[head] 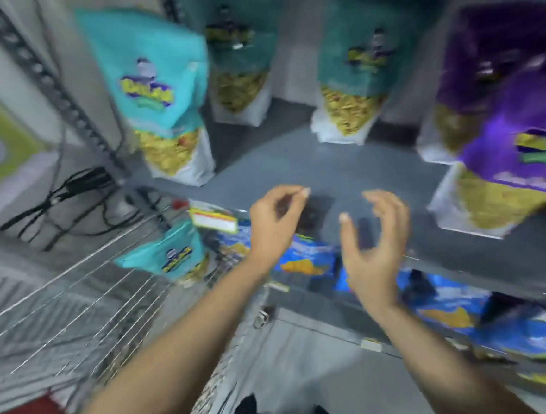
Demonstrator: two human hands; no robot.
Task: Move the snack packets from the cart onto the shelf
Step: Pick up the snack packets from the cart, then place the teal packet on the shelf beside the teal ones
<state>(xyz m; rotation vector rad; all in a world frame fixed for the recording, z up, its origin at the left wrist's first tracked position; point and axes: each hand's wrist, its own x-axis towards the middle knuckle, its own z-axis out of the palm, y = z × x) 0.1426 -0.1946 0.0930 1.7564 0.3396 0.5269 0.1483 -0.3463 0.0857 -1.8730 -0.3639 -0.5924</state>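
Teal snack packets (156, 95) and purple ones (508, 153) are already standing on the shelf (294, 162), while both hands, left (274, 220) and right (372, 247), are hovering released, leaving one teal packet (166, 252) sitting in the wire cart (59, 308).
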